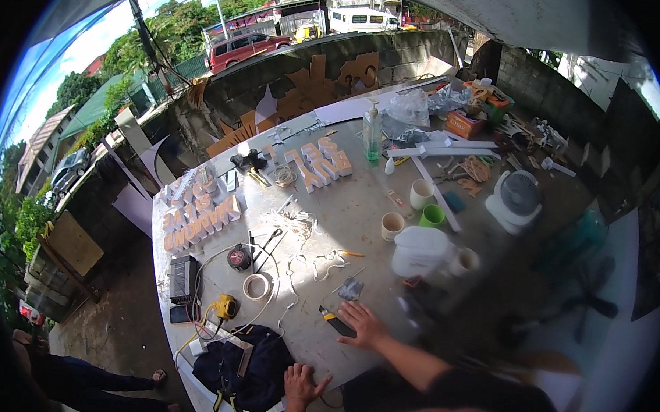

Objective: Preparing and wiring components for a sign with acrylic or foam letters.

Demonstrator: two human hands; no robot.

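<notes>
My right hand (363, 327) lies on the worktable (319, 279) with fingers stretched out, holding nothing. Right beside its fingers is a utility knife (337, 323) with a black and yellow handle. A small grey piece (350, 288) sits just beyond the fingertips. At the near edge my left hand (304, 385) rests with fingers apart, next to a bunched dark cloth (253, 370). Pliers with yellow and black handles (227, 400) lie on that cloth. A roll of tape (256, 286), a tape measure (238, 257) and an orange pencil (352, 253) are farther off.
Cut-out block letters (200, 222) stand at the left, more letters (318, 165) at the back. Cords and a black power box (183, 279) occupy the left side. Cups, a white jug (421, 252), a pump bottle (371, 134) and a fan (518, 196) crowd the right. A person (94, 383) stands lower left.
</notes>
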